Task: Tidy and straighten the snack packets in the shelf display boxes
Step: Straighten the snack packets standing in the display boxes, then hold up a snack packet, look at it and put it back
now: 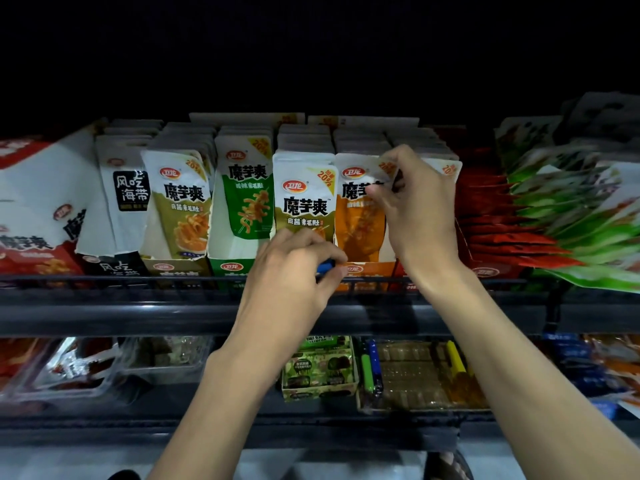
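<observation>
Both forearms reach up past the lower shelf (398, 427) toward the dark shelf rail (138, 279). At the rail, the left hand (289, 277) hangs with its fingers (320, 245) curled around a small blue object (326, 266), just below the olive packet (304, 209). Higher and further in, the right hand (420, 206) pinches the upper part of the orange packet (358, 230), thumb and forefinger closed on it. That packet stands upright at the front of its orange display box (369, 270), touching the olive packet on its left. Behind it, more packets (360, 142) stand in rows toward the dark back.
</observation>
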`<state>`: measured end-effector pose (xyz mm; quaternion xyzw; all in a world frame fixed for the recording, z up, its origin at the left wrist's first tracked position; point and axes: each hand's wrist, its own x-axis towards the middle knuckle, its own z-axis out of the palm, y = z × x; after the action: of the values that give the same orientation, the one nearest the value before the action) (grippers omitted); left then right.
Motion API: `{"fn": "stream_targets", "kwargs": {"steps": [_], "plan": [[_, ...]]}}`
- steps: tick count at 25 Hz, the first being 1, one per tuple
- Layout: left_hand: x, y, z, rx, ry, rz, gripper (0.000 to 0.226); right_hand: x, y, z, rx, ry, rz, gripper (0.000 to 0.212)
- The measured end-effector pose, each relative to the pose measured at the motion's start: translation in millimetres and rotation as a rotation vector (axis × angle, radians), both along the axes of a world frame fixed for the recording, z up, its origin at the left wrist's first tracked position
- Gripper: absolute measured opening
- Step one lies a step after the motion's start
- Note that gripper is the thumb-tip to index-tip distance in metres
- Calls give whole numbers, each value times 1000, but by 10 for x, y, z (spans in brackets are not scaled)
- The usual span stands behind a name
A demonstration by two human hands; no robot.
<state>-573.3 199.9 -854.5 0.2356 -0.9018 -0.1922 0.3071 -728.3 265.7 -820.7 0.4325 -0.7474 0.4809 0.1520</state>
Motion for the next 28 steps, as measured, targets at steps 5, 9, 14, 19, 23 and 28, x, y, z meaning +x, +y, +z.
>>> {"fn": "stream_targets", "kwargs": {"steps": [5, 9, 14, 19, 23, 28], "plan": [[31, 2, 14, 47, -13, -7, 17, 25, -43, -159, 115, 118, -25, 64], [37, 15, 26, 52, -7, -6, 17, -9, -47, -180, 136, 192, -81, 65], [49, 16, 21, 55, 10, -5, 16, 18, -18, -146, 105, 200, -139, 61], [51, 16, 30, 58, -4, -9, 15, 16, -35, -159, 101, 256, -190, 63], [94, 0, 56, 97, 95, 39, 12, 104, -24, -67, 16, 313, -185, 60], [187, -62, 186, 247, 382, 305, 25, 360, -95, -49, 43, 300, 69, 47]]}}
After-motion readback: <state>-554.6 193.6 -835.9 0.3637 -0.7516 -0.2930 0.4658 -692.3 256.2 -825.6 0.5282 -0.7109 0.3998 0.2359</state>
